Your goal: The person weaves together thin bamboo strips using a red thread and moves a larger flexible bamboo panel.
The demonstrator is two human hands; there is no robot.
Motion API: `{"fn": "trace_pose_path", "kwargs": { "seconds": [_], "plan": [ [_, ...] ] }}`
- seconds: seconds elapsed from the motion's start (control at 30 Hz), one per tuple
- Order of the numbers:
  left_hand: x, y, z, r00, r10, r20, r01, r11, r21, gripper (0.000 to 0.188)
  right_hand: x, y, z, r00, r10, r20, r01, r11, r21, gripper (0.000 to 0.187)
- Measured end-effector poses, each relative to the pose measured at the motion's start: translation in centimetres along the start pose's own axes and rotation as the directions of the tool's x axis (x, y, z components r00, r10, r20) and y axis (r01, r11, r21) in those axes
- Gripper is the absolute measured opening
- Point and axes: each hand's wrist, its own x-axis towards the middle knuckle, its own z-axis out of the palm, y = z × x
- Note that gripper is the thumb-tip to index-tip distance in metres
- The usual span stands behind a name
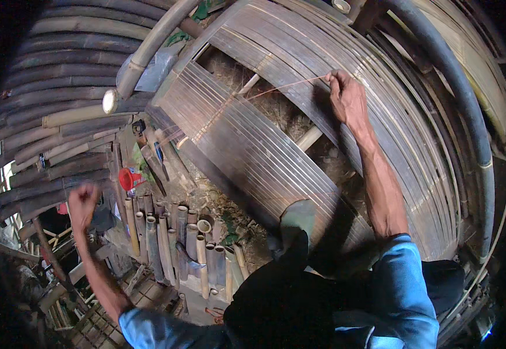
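Observation:
A panel of thin bamboo slats (276, 168) lies before me, crossed by lines of binding. My right hand (346, 96) is raised over the gap beside it, closed on a thin reddish string (290, 85). That string runs taut down and left to the slats' binding. Off to the left, my left hand (83, 206) is held up with its fingers curled closed and a little blurred. What it grips cannot be made out. Faint reddish strands leave the panel's left edge on its side.
A wider slatted bamboo surface (317, 41) stretches beyond the panel. Thick bamboo poles (151, 49) stand at the upper left. Several upright cut bamboo tubes (182, 224) and a red cup-like container (129, 178) are left of the panel. A blue-grey pole (478, 125) curves along the right.

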Motion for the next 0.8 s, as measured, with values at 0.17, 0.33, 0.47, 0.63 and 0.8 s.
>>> {"fn": "trace_pose_path", "kwargs": {
  "seconds": [0.17, 0.33, 0.47, 0.63, 0.8],
  "plan": [
    [-20.5, -16.3, -5.9, 0.868, -0.320, 0.380, 0.420, 0.065, -0.905, 0.026, 0.6, 0.6, 0.6, 0.985, -0.139, 0.099, 0.127, 0.985, 0.115, 0.032],
    [-30.0, -20.0, -1.1, 0.435, -0.890, -0.137, 0.899, 0.437, 0.013, 0.043, -4.1, -1.4, 3.1, 0.953, -0.075, 0.294, 0.047, 0.994, 0.098, 0.035],
    [-19.2, -8.3, 10.4, 0.799, -0.555, -0.232, 0.547, 0.831, -0.103, 0.058, -8.3, -1.3, 6.3, 0.961, 0.025, 0.275, -0.059, 0.991, 0.116, 0.035],
    [-1.8, 15.7, 23.6, 0.912, -0.075, -0.402, -0.073, 0.937, -0.342, 0.066, -8.8, -0.9, 12.1, 0.945, 0.112, 0.307, -0.198, 0.943, 0.268, 0.038],
    [2.1, 25.3, 29.3, 0.895, -0.022, -0.446, -0.125, 0.947, -0.297, 0.061, -9.9, -1.0, 13.6, 0.990, 0.054, 0.128, -0.098, 0.926, 0.364, 0.034]
  ]
}}
